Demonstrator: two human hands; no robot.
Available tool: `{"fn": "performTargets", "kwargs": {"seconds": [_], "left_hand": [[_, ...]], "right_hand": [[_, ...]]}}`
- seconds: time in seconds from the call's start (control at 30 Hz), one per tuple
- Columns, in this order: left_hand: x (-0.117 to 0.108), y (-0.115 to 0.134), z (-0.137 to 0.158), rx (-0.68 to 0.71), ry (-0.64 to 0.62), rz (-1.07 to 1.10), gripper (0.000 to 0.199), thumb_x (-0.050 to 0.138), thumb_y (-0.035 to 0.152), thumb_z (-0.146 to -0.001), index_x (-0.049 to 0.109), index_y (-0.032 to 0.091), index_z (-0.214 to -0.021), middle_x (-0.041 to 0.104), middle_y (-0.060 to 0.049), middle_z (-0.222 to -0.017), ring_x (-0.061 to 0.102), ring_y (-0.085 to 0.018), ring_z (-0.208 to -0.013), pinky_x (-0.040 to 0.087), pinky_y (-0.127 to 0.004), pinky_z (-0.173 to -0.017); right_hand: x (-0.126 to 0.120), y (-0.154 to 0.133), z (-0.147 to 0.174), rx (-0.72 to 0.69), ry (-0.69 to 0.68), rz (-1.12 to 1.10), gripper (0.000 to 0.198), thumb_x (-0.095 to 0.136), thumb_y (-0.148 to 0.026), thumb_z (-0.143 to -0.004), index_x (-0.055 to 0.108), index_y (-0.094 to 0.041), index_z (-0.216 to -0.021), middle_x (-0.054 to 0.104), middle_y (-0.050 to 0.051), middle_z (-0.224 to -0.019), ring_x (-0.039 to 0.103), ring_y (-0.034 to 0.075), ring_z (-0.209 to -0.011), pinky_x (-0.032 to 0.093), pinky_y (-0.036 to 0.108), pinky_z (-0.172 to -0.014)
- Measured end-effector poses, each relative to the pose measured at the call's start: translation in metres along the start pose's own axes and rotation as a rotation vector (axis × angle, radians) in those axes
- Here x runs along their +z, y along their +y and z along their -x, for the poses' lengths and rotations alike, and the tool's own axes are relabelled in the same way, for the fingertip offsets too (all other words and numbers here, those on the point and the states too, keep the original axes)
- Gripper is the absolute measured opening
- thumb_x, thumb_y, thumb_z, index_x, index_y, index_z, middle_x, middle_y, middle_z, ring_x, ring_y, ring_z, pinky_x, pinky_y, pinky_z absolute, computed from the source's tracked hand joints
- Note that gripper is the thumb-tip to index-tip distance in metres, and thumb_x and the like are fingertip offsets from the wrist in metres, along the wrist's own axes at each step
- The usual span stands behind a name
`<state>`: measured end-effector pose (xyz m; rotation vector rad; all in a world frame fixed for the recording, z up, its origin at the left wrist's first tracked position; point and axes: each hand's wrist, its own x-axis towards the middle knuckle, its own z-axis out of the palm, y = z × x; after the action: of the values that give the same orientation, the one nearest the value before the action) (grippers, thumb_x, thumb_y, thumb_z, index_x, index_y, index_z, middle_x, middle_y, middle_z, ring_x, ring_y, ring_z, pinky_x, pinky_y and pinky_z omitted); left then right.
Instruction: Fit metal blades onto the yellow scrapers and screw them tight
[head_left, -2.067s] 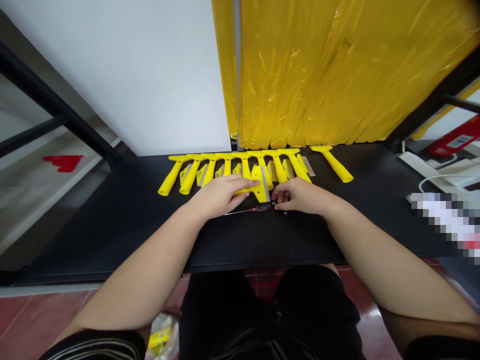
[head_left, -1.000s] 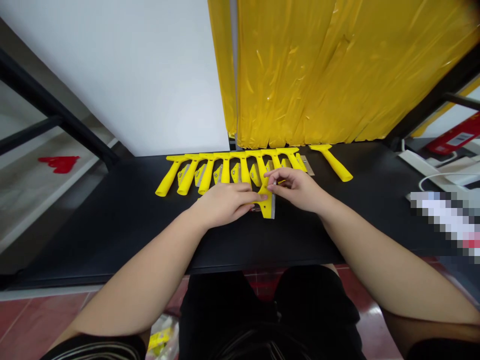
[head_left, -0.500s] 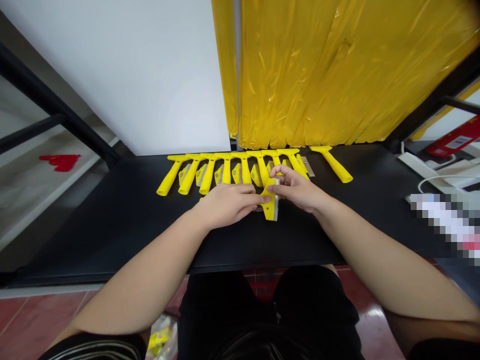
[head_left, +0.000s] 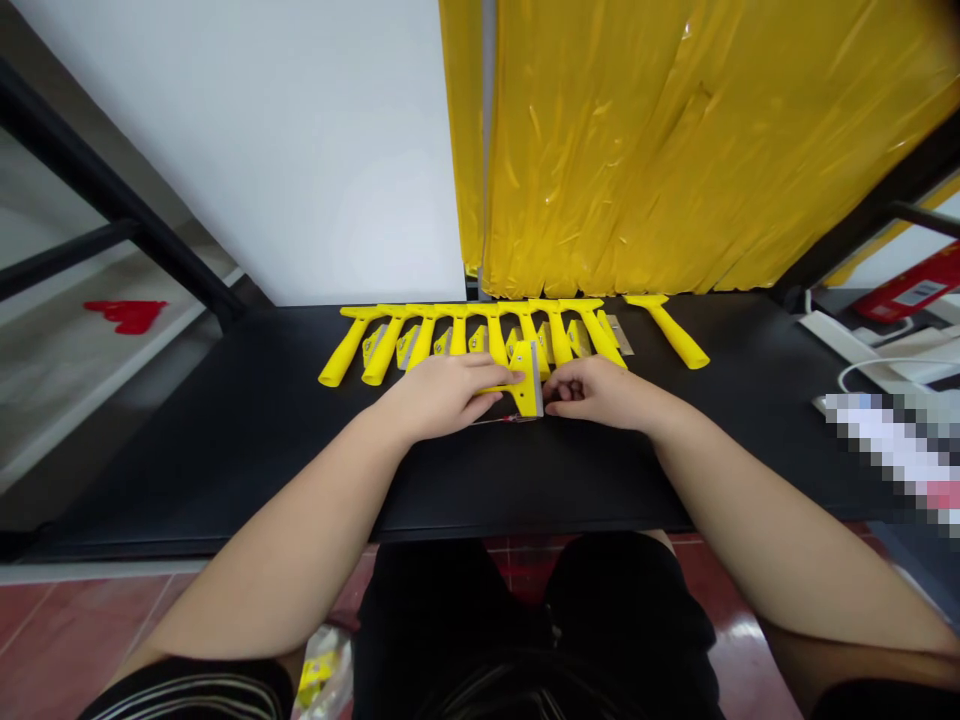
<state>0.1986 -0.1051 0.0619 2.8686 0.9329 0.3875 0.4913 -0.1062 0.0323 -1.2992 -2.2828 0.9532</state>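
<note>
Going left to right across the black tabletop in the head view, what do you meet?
Row of yellow plastic scraper handles → left hand → yellow scraper with metal blade held in it → right hand → lone yellow scraper handle → white power strip.

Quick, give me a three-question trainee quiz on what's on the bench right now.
1. True or false: the left hand holds a yellow scraper by its handle.
2. Which surface do the scrapers lie on? A) white tray B) black table C) red floor
3. Fill in: behind the row of scrapers hangs a sheet of ______ plastic.

Key: 1 true; 2 B; 3 yellow. The right hand rests beside the scraper's head; whether its fingers pinch anything cannot be told.
</note>
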Motion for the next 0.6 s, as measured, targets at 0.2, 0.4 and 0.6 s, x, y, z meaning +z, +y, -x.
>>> {"fn": "performTargets", "kwargs": {"seconds": [0.2, 0.4, 0.6], "left_hand": [[0.000, 0.000, 0.000, -0.014, -0.014, 0.004, 0.038, 0.052, 0.029, -0.108, 0.067, 0.031, -0.143, 0.074, -0.003, -0.126, 0.073, -0.021, -0.108, 0.056, -0.032, -0.084], [0.001, -0.001, -0.001, -0.011, -0.017, -0.006, 0.037, 0.054, 0.028, -0.107, 0.068, 0.032, -0.141, 0.074, -0.004, -0.125, 0.072, -0.021, -0.109, 0.056, -0.032, -0.082], [0.005, 0.006, -0.004, -0.086, 0.054, -0.069, 0.036, 0.053, 0.030, -0.108, 0.068, 0.032, -0.141, 0.075, -0.003, -0.120, 0.073, -0.021, -0.104, 0.055, -0.030, -0.075]], "right_hand": [[0.008, -0.015, -0.003, -0.080, -0.055, 0.146, 0.012, 0.072, -0.015, -0.086, 0.081, -0.023, -0.087, 0.062, -0.003, -0.067, 0.049, 0.012, -0.058, 0.038, 0.029, -0.060], [0.008, -0.019, -0.001, -0.058, -0.050, 0.207, 0.011, 0.069, -0.014, -0.085, 0.073, -0.022, -0.080, 0.058, -0.003, -0.063, 0.048, 0.014, -0.056, 0.035, 0.031, -0.059], [0.008, -0.015, -0.001, -0.067, 0.432, -0.186, 0.015, 0.075, -0.039, -0.091, 0.075, -0.023, -0.090, 0.062, 0.002, -0.083, 0.054, 0.018, -0.074, 0.044, 0.033, -0.068]]}}
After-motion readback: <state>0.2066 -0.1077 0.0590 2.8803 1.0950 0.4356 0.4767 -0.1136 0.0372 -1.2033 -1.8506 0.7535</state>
